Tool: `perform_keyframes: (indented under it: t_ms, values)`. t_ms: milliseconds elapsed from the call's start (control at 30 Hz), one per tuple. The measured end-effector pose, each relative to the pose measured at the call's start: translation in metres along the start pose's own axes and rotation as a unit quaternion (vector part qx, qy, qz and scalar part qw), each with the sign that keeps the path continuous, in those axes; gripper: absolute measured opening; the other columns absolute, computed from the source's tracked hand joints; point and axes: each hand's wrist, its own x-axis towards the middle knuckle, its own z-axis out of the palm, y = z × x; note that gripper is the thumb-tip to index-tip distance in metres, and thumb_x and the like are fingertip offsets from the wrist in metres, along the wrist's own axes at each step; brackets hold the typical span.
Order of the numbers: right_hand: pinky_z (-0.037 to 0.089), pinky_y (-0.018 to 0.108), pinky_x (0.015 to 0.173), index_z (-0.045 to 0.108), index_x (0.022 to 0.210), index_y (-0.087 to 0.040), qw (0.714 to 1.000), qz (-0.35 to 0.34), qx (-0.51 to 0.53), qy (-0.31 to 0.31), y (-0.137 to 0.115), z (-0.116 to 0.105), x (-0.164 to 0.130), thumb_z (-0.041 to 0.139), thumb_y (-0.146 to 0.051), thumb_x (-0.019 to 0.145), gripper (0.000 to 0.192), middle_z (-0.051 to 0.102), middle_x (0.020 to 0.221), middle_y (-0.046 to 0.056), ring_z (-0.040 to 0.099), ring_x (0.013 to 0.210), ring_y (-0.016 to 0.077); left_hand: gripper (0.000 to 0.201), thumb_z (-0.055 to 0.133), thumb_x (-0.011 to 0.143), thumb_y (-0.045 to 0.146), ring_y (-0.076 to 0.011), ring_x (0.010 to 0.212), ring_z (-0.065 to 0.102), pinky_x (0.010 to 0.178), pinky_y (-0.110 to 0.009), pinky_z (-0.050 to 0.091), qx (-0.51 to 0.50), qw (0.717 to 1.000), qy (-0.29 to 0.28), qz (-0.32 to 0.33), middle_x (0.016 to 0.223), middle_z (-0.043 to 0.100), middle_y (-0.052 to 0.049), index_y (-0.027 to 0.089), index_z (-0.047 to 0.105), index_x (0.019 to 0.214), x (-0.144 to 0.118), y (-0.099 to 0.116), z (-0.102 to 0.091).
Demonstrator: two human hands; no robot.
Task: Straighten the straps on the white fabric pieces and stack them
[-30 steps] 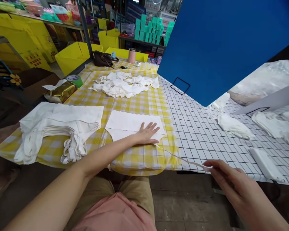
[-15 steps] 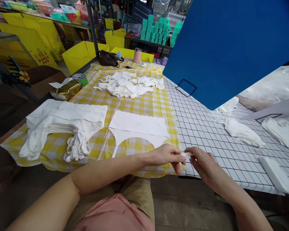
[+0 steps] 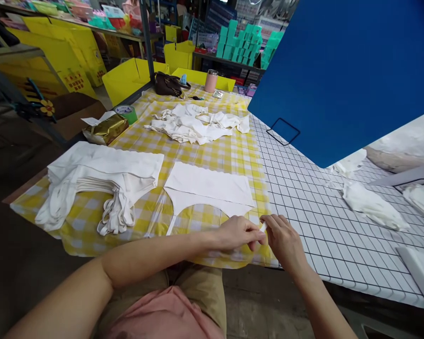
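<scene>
At the near table edge, our left hand [image 3: 238, 233] and right hand [image 3: 282, 240] pinch a thin white fabric strap [image 3: 263, 227] between fingertips; most of it is hidden. It belongs to the flat white cotton garment [image 3: 208, 188] on the yellow checked tablecloth [image 3: 212, 153].

Both forearms reached forward, bare, converging at the worktop's near edge. The left hand [image 3: 238, 233] curled palm-down, fingertips pinched; the right hand [image 3: 284, 240] met it, fingers bent, tips nearly touching.
</scene>
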Motion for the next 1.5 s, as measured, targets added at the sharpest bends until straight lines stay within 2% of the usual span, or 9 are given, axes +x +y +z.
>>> perform_keyframes:
  t_ms: [67,200,367,467,633,867,1000,1200,1500]
  values:
    - [0.042,0.027,0.057,0.054,0.085,-0.019,0.995,0.063,0.074,0.008,-0.003,0.007,0.003,0.036,-0.013,0.086,0.02,0.061,0.072,0.004,0.055,0.066,0.0171,0.037,0.038,0.09,0.036,-0.013,0.074,0.056,0.073,-0.024,0.041,0.153,0.986,0.063,0.031,0.074,0.063,-0.002,0.015,0.065,0.078,0.005,-0.009,-0.012]
    - [0.046,0.028,0.061,0.052,0.095,-0.02,0.941,0.22,0.257,-0.016,-0.011,0.018,0.01,0.041,-0.019,0.08,0.018,0.064,0.074,0.003,0.061,0.066,0.0163,0.02,0.049,0.087,0.027,-0.0207,0.098,0.05,0.083,-0.032,0.04,0.416,0.893,0.166,0.038,0.101,0.059,-0.008,0.013,0.061,0.096,0.019,-0.037,-0.043]
    - [0.049,0.032,0.065,0.053,0.09,-0.018,0.844,0.322,0.429,0.002,-0.02,0.032,0.018,0.049,-0.027,0.075,0.018,0.065,0.07,0.004,0.062,0.066,0.0174,0.017,0.057,0.082,0.025,-0.022,0.098,0.051,0.08,-0.032,0.04,0.527,0.841,0.119,0.015,0.101,0.057,-0.01,0.011,0.059,0.092,0.035,-0.059,-0.065]
    - [0.048,0.032,0.064,0.057,0.084,-0.018,0.823,0.347,0.45,0.007,-0.022,0.04,0.02,0.051,-0.029,0.074,0.016,0.066,0.069,0.005,0.062,0.067,0.0186,0.014,0.053,0.084,0.022,-0.0219,0.093,0.053,0.078,-0.032,0.039,0.561,0.822,0.095,0.025,0.095,0.059,-0.011,0.01,0.06,0.088,0.042,-0.06,-0.066]
    - [0.044,0.031,0.062,0.064,0.076,-0.018,0.877,0.324,0.356,0.009,-0.019,0.051,0.027,0.049,-0.029,0.07,0.019,0.067,0.075,0.006,0.058,0.064,0.0175,0.021,0.043,0.083,0.005,-0.0206,0.089,0.056,0.076,-0.032,0.04,0.593,0.8,0.073,0.057,0.088,0.062,-0.012,0.009,0.063,0.085,0.045,-0.06,-0.067]
    - [0.04,0.028,0.057,0.062,0.079,-0.018,0.93,0.265,0.254,-0.028,-0.017,0.066,0.05,0.038,-0.019,0.073,0.024,0.066,0.072,0.005,0.052,0.054,0.0146,0.019,0.049,0.084,0.019,-0.0179,0.093,0.056,0.079,-0.029,0.043,0.46,0.879,0.128,0.001,0.095,0.062,-0.004,0.018,0.067,0.088,0.046,-0.063,-0.075]
    - [0.042,0.03,0.062,0.06,0.077,-0.019,0.964,0.19,0.184,-0.026,-0.012,0.08,0.061,0.037,-0.017,0.072,0.024,0.067,0.076,0.007,0.057,0.065,0.0181,0.018,0.051,0.083,0.022,-0.0174,0.092,0.056,0.08,-0.029,0.043,0.421,0.897,0.135,-0.009,0.094,0.063,-0.003,0.019,0.068,0.09,0.047,-0.063,-0.077]
    - [0.043,0.032,0.066,0.058,0.074,-0.02,0.976,0.15,0.152,-0.031,-0.006,0.093,0.067,0.037,-0.015,0.073,0.022,0.065,0.075,0.008,0.057,0.072,0.0205,0.02,0.05,0.084,0.022,-0.0174,0.09,0.057,0.08,-0.029,0.044,0.415,0.901,0.125,-0.013,0.094,0.062,-0.004,0.019,0.068,0.091,0.047,-0.061,-0.079]
    - [0.041,0.031,0.065,0.057,0.075,-0.019,0.987,0.1,0.119,-0.042,-0.004,0.09,0.07,0.037,-0.016,0.078,0.02,0.062,0.073,0.008,0.054,0.071,0.0208,0.023,0.047,0.084,0.023,-0.0188,0.093,0.056,0.079,-0.03,0.044,0.429,0.896,0.113,-0.009,0.093,0.062,-0.004,0.019,0.068,0.092,0.051,-0.061,-0.079]
